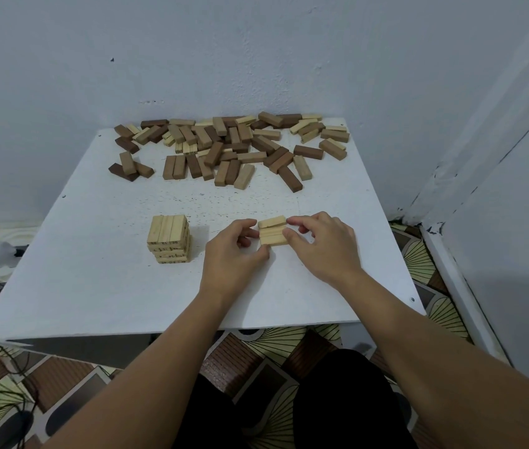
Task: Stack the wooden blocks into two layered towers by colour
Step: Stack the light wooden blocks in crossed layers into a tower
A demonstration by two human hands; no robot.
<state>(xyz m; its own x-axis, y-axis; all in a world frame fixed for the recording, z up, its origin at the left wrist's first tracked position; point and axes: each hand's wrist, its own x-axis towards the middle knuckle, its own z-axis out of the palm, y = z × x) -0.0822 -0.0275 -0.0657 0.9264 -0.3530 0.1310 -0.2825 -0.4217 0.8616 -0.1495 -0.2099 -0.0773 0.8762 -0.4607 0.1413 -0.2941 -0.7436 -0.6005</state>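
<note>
Squaring up a row of pale blocks [272,231] near the front of the table [94,286], both hands work from opposite ends. The left hand [234,251] has its fingers curled, thumb and fingertips pinching the row's left end; the right hand [321,244] is likewise curled, its fingertips pressing the right end. The rows lie side by side, with the farthest one sitting slightly raised and skewed, not yet flush.

Just to the left stands the pale tower [169,238], several layers high, apart from the hands. Farther back, against the wall, lies the loose pile [230,147] of mixed pale and dark blocks; no dark tower is started that I can see.

The likely trouble: uneven squeezing could pop the skewed block out of the row. Lifting the row as a set depends on end pressure alone, so a middle block may drop. A careless left elbow or wrist could also nudge the tower.
</note>
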